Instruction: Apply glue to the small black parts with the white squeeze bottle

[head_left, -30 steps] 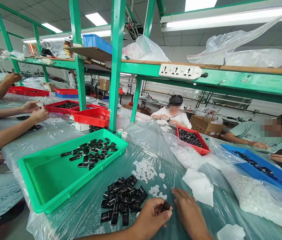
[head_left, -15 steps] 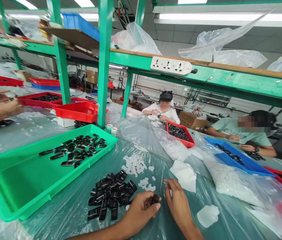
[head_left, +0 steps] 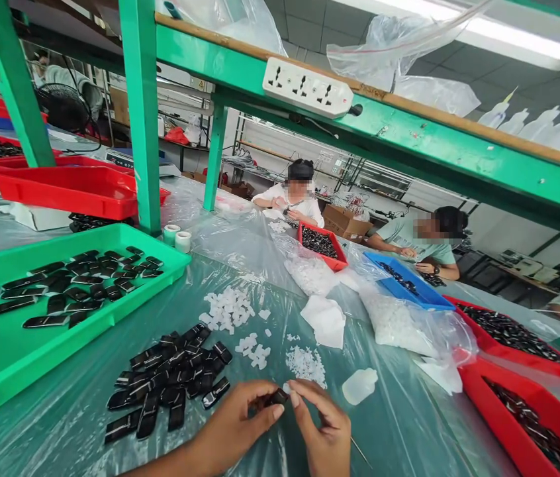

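Observation:
My left hand [head_left: 230,421] is closed around a small black glossy part [head_left: 276,397]. Right at its end, the fingertips of my right hand [head_left: 327,424] pinch a tiny white piece [head_left: 286,388]; whether it touches the black part I cannot tell. A thin rod [head_left: 359,452] sticks out beside my right hand, and its other end is hidden. Left of my hands lies a heap of similar black parts [head_left: 173,377]. Beyond them are flat white pieces [head_left: 228,309] in a loose pile, a smaller white group [head_left: 253,351] and a heap of tiny white bits [head_left: 306,366].
A green tray [head_left: 148,285] with black parts stands at left. A translucent bottle [head_left: 359,386] and white sheet [head_left: 324,320] lie right of centre. Red trays [head_left: 478,377] and a bag of white pieces [head_left: 394,321] stand farther right. A green shelf frame [head_left: 147,132] rises ahead; two co-workers sit beyond.
My right hand, earlier apart with fingers spread, has come against the left and now pinches a tiny white piece. The view has turned to the right, showing more red trays.

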Motion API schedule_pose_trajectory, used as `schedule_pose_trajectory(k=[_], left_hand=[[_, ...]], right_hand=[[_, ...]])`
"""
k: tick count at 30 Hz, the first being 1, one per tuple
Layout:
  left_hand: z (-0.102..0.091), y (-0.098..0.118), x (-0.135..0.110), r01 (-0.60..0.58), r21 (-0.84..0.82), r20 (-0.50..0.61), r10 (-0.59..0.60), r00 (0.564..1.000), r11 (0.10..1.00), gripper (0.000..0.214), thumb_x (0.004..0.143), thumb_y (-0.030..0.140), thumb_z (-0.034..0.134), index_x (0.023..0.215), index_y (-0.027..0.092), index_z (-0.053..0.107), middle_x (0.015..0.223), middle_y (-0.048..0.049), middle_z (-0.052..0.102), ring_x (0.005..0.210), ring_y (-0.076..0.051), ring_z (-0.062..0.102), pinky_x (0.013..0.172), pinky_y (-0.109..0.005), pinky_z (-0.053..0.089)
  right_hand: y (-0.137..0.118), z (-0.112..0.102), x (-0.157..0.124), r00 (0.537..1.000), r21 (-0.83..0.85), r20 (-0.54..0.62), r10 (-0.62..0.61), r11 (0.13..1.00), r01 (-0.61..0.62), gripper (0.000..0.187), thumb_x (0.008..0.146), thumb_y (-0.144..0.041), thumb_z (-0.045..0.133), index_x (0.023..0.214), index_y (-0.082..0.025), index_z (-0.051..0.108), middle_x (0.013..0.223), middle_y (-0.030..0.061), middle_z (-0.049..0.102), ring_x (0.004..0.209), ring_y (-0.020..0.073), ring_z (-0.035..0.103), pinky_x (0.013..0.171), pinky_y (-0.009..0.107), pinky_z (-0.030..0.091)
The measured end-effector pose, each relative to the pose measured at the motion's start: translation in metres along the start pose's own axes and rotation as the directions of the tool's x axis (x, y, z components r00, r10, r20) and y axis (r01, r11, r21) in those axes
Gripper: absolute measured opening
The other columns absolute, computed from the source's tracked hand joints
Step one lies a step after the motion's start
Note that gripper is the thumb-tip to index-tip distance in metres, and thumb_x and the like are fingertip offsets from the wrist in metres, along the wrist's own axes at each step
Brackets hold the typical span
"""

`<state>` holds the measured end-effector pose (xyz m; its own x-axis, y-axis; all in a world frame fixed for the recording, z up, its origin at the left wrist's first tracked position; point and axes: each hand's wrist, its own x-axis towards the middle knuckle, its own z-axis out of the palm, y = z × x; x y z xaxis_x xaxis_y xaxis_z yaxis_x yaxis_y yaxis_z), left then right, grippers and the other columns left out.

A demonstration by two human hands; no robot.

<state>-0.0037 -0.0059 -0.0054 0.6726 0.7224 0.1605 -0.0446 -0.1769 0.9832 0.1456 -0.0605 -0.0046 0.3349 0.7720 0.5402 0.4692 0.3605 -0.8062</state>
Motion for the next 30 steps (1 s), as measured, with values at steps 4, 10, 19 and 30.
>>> schedule_pose_trajectory(k=[4,10,19,30], left_hand=[[0.000,-0.003,0.000,0.002,0.011,0.004,-0.002,1.000,1.000,0.030,0.087,0.039,0.050,0.081,0.012,0.060,0.067,0.0011,0.044,0.066,-0.014,0.041,0.060,-0.022,0.033],[-0.001,0.001,-0.001,-0.026,0.041,0.013,0.025,1.000,0.999,0.030,0.087,0.037,0.050,0.071,0.012,0.054,0.065,0.0025,0.040,0.065,-0.012,0.038,0.059,-0.021,0.030],[-0.003,0.009,0.004,0.058,-0.238,0.148,-0.023,0.989,0.970,0.040,0.085,0.047,0.050,0.068,0.011,0.053,0.061,0.0008,0.045,0.053,-0.009,0.039,0.051,-0.020,0.030],[-0.012,0.015,0.003,0.034,-0.066,0.167,-0.023,0.986,0.997,0.037,0.085,0.041,0.052,0.062,0.013,0.049,0.058,0.0036,0.036,0.055,-0.010,0.032,0.051,-0.022,0.024]], right_hand=[[-0.002,0.002,-0.003,1.000,0.047,-0.024,0.008,0.999,-0.007,0.014,0.074,-0.021,0.065,0.084,-0.027,0.074,0.081,0.0028,0.072,0.077,0.0208,0.066,0.071,0.030,0.051],[-0.001,0.004,-0.007,0.999,0.075,-0.004,0.048,0.996,-0.047,0.012,0.074,-0.023,0.066,0.083,-0.027,0.074,0.079,0.0029,0.072,0.076,0.0207,0.065,0.070,0.031,0.051],[0.003,0.010,-0.016,0.982,0.170,0.059,0.181,0.967,-0.189,0.021,0.079,-0.034,0.061,0.097,-0.029,0.071,0.102,0.0045,0.070,0.100,0.0254,0.060,0.089,0.042,0.045],[-0.001,0.010,-0.022,0.967,0.072,0.048,0.250,0.965,-0.252,0.018,0.081,-0.033,0.058,0.093,-0.029,0.071,0.104,0.0067,0.067,0.100,0.0261,0.059,0.082,0.040,0.048]])
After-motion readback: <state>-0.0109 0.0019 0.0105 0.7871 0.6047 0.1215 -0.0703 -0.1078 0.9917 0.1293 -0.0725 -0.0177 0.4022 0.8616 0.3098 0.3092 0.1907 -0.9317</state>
